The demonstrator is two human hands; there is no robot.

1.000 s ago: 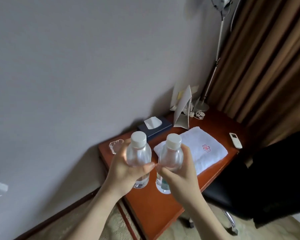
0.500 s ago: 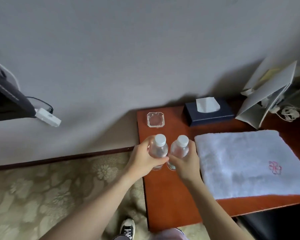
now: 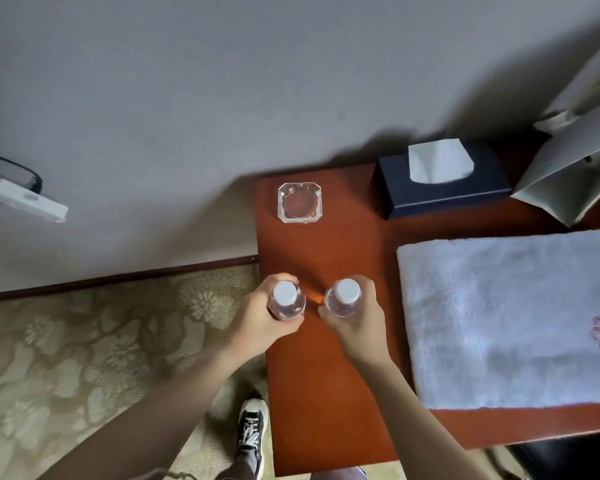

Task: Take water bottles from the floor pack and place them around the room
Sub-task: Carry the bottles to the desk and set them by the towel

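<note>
the person stands over a red-brown wooden desk (image 3: 329,393) with a water bottle in each hand, seen almost straight down onto the white caps. the left hand (image 3: 257,323) is curled tight around the left bottle (image 3: 286,301), and the right hand (image 3: 359,318) is wrapped the same way around the right bottle (image 3: 342,299); the two bottles are upright and a little apart, both on the near side of the glass ashtray (image 3: 300,202), the left one close to the desk's left edge. whether their bases are already down on the wood cannot be told from this angle. a dark tissue box (image 3: 444,188) sits to the right of the ashtray, and a folded white towel (image 3: 513,320) lies to the right and nearer than the ashtray. the step in hand looks like the setting down of this pair on the desk. the next move probably calls for lowering both until they stand firm, keeping the left one clear of the edge over the patterned carpet (image 3: 84,341), then loosening both grips without tipping them.
</note>
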